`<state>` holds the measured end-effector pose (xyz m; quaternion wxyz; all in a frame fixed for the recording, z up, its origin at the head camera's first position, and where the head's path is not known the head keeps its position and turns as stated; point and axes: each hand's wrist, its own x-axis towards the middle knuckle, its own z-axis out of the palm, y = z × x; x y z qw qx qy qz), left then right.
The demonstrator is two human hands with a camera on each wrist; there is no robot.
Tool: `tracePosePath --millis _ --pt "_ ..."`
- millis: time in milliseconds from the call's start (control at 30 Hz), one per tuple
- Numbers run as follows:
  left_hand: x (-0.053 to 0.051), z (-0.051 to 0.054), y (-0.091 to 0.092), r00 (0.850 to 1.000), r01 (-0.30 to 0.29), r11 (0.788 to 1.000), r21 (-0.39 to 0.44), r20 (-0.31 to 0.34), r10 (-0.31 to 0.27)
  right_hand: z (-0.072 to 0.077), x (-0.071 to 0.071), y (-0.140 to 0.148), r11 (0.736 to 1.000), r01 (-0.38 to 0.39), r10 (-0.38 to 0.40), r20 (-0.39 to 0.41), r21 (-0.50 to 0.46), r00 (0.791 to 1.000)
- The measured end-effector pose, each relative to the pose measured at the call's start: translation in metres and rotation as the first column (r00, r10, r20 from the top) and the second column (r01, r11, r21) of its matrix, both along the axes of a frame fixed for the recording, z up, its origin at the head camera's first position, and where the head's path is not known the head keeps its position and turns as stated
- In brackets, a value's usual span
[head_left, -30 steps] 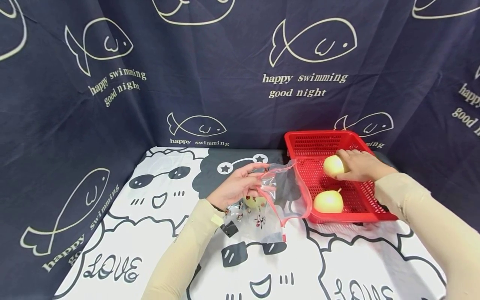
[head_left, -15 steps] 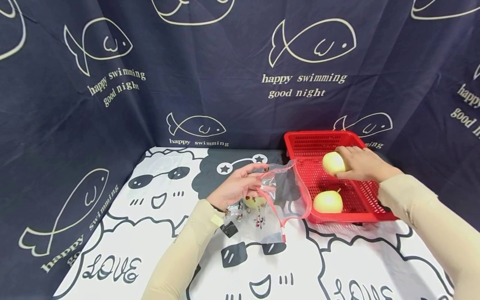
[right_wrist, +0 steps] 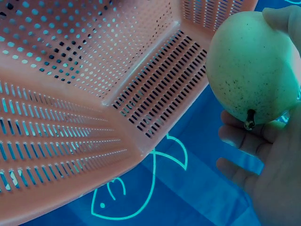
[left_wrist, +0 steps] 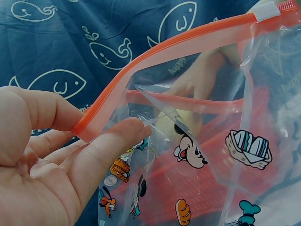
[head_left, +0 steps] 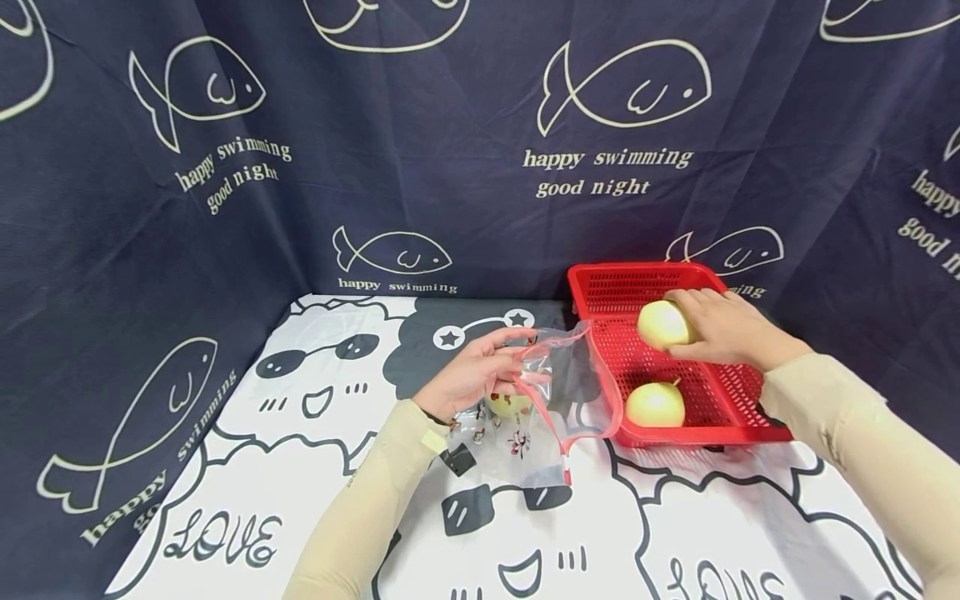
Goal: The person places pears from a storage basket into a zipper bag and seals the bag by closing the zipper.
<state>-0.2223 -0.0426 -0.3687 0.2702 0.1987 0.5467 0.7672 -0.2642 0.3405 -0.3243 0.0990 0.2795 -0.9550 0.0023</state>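
Note:
In the head view my right hand (head_left: 723,327) grips a pale yellow pear (head_left: 664,325) over the red basket. The right wrist view shows that pear's speckled skin and short stem (right_wrist: 249,120), with fingers around it. A second pear (head_left: 656,405) lies in the near left part of the basket (head_left: 738,435). My left hand (head_left: 474,372) holds a clear zip bag (head_left: 543,454) by its pink-edged mouth, which gapes toward the basket. In the left wrist view the bag's zip edge (left_wrist: 155,52) passes between thumb and fingers. Another yellow fruit (head_left: 510,405) shows through the bag, partly hidden.
The basket stands at the back right, close to the dark fish-print cloth (head_left: 480,167). A white cloth with black cartoon drawings (head_left: 225,492) covers the table. The bag's white slider (left_wrist: 267,12) sits at the far end of its zip.
The pear in my right hand has shifted slightly left and up over the basket. My left hand and the bag have stayed nearly still.

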Motion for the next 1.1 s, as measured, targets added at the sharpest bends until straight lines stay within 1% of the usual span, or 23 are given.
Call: tracePosePath --millis 100,233,500,833,1100 --pt "0.000 0.000 0.000 1.000 -0.005 1.000 0.001 0.008 0.005 0.002 0.003 -0.003 1.000 -0.001 0.001 -0.003 -0.008 1.000" --pt "0.000 -0.001 0.001 1.000 -0.012 1.000 -0.010 0.018 0.012 0.004 0.006 -0.006 1.000 -0.015 0.015 -0.026 -0.010 1.000" --pt "0.000 0.001 0.001 1.000 0.002 1.000 0.001 0.015 -0.002 0.008 0.012 -0.012 0.998 -0.055 0.055 -0.072 -0.009 0.996" --pt "0.000 0.000 0.001 1.000 0.002 1.000 0.013 0.014 -0.002 0.015 0.025 -0.023 0.993 -0.105 0.098 -0.125 -0.047 0.987" --pt "0.000 -0.001 0.001 1.000 0.002 1.000 -0.003 0.008 -0.002 0.017 0.029 -0.028 0.988 -0.144 0.133 -0.162 -0.057 0.978"
